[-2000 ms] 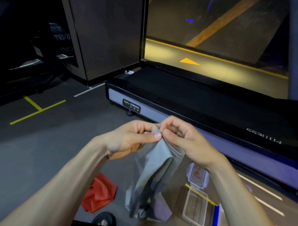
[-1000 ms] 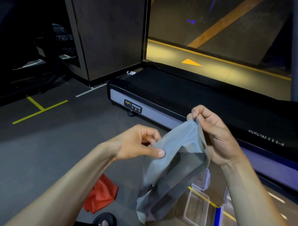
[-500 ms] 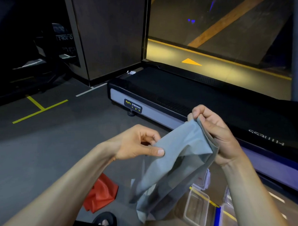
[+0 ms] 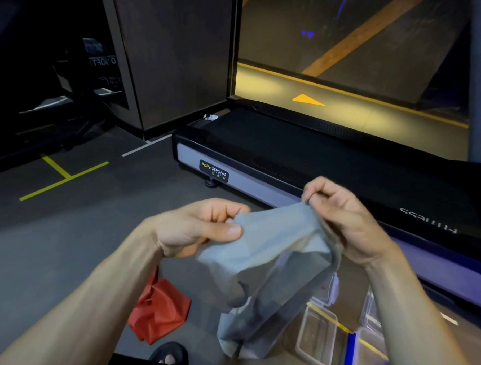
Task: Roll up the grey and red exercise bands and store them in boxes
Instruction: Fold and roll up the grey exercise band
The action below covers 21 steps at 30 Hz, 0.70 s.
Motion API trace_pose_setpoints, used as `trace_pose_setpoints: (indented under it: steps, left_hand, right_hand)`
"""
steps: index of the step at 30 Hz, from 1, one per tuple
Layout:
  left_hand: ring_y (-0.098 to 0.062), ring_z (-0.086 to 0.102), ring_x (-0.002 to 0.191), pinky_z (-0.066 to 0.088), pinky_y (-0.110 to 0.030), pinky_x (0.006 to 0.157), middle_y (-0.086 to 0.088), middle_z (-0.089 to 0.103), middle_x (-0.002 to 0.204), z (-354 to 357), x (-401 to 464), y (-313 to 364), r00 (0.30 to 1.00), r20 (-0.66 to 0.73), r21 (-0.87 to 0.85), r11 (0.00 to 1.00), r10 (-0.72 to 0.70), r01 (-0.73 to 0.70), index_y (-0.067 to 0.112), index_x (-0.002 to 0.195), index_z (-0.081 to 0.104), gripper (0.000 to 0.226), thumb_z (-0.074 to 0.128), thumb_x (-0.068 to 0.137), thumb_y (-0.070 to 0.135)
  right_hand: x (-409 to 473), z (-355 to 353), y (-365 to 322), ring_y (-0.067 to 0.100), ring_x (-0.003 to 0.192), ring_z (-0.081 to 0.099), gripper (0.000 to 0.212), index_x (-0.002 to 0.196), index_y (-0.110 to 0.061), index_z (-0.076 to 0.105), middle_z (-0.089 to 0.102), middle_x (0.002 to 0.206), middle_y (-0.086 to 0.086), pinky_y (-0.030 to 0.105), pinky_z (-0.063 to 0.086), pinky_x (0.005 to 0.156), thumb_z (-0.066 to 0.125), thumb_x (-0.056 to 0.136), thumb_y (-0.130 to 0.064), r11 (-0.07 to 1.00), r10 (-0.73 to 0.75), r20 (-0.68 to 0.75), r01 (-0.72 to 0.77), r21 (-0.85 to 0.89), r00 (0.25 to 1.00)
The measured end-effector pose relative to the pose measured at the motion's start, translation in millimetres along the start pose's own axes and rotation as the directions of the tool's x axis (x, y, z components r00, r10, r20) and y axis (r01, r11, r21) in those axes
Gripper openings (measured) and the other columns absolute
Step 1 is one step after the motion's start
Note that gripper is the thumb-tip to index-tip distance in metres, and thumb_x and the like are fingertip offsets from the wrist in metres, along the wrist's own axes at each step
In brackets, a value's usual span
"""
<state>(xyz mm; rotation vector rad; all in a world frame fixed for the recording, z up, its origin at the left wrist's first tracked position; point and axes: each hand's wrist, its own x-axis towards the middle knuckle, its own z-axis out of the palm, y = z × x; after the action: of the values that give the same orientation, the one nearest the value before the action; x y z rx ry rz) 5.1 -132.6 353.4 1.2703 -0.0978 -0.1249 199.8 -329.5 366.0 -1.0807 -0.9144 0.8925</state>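
The grey exercise band (image 4: 267,264) hangs spread between both hands above the floor, its lower part drooping in folds. My left hand (image 4: 197,228) pinches its left top edge between thumb and fingers. My right hand (image 4: 343,219) grips the right top corner with curled fingers. The red band (image 4: 159,310) lies crumpled on the floor below my left forearm. A clear plastic box (image 4: 317,336) stands open on the floor under the grey band, with a lid (image 4: 331,290) partly hidden behind the band.
A black treadmill (image 4: 301,152) runs across the floor just beyond my hands. More clear containers (image 4: 370,317) sit at the lower right by my right forearm. Yellow tape lines (image 4: 60,176) mark the grey floor at left. A sandalled foot (image 4: 168,356) shows at the bottom.
My hands have moved apart from a joined pinch and spread the grey band's top edge wide. Over the last half second the band has shifted slightly, and the hands have barely moved.
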Motion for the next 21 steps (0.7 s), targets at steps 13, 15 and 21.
trace_pose_setpoints:
  steps: [13, 15, 21]
  left_hand:
    - [-0.014, 0.07, 0.073, 0.056, -0.025, 0.071, -0.006, 0.071, 0.083, 11.4, 5.6, 6.3, 0.983, 0.037, -0.168, 0.971, 0.178, -0.169, 0.006, 0.093, 0.065, 0.025, 0.079, 0.085, 0.025]
    - [-0.014, 0.067, 0.072, 0.054, -0.024, 0.07, -0.004, 0.069, 0.081, 11.2, 4.8, 4.7, 0.99, -0.017, -0.088, 0.986, 0.139, -0.14, 0.007, 0.09, 0.063, 0.031, 0.082, 0.081, 0.029]
    - [-0.019, 0.056, 0.071, 0.046, -0.029, 0.066, -0.01, 0.053, 0.081, 8.0, 7.6, 0.5, 0.997, -0.071, -0.122, 0.992, 0.036, -0.044, 0.012, 0.082, 0.056, 0.026, 0.078, 0.085, 0.025]
  right_hand:
    - [7.0, 21.3, 29.5, 0.036, 0.114, 0.061, 0.009, 0.098, -0.013, 0.053, 0.068, 0.115, 0.014, 0.03, 0.047, 0.085, 0.057, 0.097, -0.02, 0.996, 0.032, 0.098, -0.04, 0.079, 0.995]
    - [9.0, 24.4, 26.3, 0.033, 0.098, 0.056, 0.014, 0.099, -0.012, 0.054, 0.065, 0.095, 0.01, 0.04, 0.04, 0.093, 0.065, 0.096, -0.021, 0.985, 0.009, 0.071, -0.021, 0.168, 0.997]
    - [9.6, 45.1, 13.1, 0.016, 0.069, 0.049, 0.004, 0.098, -0.013, 0.054, 0.051, 0.077, 0.004, 0.037, 0.044, 0.078, 0.051, 0.098, -0.016, 0.948, -0.086, 0.093, 0.053, 0.313, 0.992]
